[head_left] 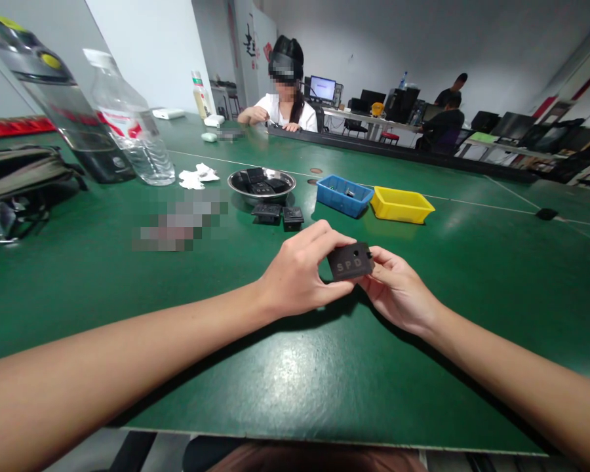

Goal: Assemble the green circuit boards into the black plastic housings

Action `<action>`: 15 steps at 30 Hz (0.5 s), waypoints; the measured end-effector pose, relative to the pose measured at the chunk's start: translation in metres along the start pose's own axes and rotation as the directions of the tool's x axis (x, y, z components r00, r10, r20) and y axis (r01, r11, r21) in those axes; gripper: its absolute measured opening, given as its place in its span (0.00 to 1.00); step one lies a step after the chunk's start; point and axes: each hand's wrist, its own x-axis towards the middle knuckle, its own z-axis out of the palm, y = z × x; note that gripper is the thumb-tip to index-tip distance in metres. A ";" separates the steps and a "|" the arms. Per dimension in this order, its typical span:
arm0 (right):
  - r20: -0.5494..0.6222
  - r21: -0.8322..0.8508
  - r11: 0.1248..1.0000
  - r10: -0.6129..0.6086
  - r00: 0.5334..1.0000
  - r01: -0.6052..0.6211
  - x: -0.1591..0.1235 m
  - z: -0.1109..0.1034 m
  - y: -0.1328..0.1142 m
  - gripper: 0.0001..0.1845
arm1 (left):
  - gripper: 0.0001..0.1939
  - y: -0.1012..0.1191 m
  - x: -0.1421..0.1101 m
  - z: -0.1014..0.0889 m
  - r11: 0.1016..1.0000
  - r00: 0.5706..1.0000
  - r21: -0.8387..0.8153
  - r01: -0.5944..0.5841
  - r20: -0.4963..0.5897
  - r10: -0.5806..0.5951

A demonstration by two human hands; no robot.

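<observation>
Between my two hands is a small black plastic block [350, 263] marked "SPD", with a round hole near its upper edge. My left hand [307, 265] grips it from the left, fingers over the top and thumb along the bottom. At its right end, the fingers of my right hand [398, 285] are pinched by a small dark notch or part; whether they hold a separate piece is hidden. Farther off, a steel bowl [235, 187] contains several similar black pieces, and two black pieces [267, 213] lie just in front of it.
A blue bin [341, 202] with small parts stands beside a yellow bin [404, 208]. Crumpled tissue [196, 176], a clear water bottle [135, 134], a dark drinking bottle [73, 111] and a bag [22, 174] are at left. Across the green table [496, 295] a person [285, 98] sits working.
</observation>
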 end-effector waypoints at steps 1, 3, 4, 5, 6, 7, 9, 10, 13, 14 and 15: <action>0.014 0.004 1.000 0.009 1.000 -0.009 0.000 0.000 0.001 0.15 | 0.16 0.000 0.000 0.000 1.000 1.000 0.003 -0.005 0.003 0.005; 0.034 0.017 1.000 0.025 0.999 -0.026 -0.001 -0.001 0.002 0.16 | 0.17 0.001 -0.001 0.000 1.000 1.000 0.004 -0.019 0.004 0.019; 0.043 0.021 0.999 0.031 0.999 -0.032 -0.001 -0.001 0.003 0.17 | 0.17 0.001 -0.001 -0.001 1.000 1.000 0.002 -0.025 0.003 0.025; 0.050 0.024 0.999 0.035 0.998 -0.036 -0.001 -0.001 0.003 0.17 | 0.17 0.002 -0.001 -0.001 1.000 1.000 0.000 -0.029 0.001 0.029; 0.054 0.024 0.999 0.034 0.998 -0.035 -0.001 -0.001 0.003 0.17 | 0.17 0.002 -0.001 -0.001 0.999 0.999 -0.001 -0.033 -0.002 0.033; 0.056 0.020 0.999 0.029 0.998 -0.030 -0.001 -0.002 0.003 0.16 | 0.16 0.003 -0.001 -0.001 0.999 0.999 0.000 -0.037 -0.004 0.037; 0.057 -0.001 1.000 0.012 0.998 -0.012 -0.001 -0.002 0.003 0.15 | 0.16 0.003 -0.001 -0.002 0.999 0.999 0.004 -0.041 -0.005 0.041; 0.056 -0.010 1.000 0.002 0.998 -0.001 -0.001 -0.002 0.003 0.15 | 0.16 0.004 -0.001 -0.002 0.999 0.999 0.005 -0.042 -0.006 0.042; 0.039 -0.012 1.000 -0.010 0.999 0.011 -0.002 0.000 0.001 0.16 | 0.16 0.004 0.000 -0.003 0.999 0.999 0.000 -0.041 0.001 0.041; 0.030 -0.007 1.000 -0.006 1.000 0.007 -0.002 0.000 0.000 0.16 | 0.15 0.004 0.000 -0.003 0.999 0.999 -0.002 -0.040 0.005 0.040; 0.021 0.000 1.000 0.001 1.000 -0.001 -0.002 0.001 0.000 0.16 | 0.15 0.003 0.000 -0.003 0.999 0.999 -0.003 -0.039 0.010 0.039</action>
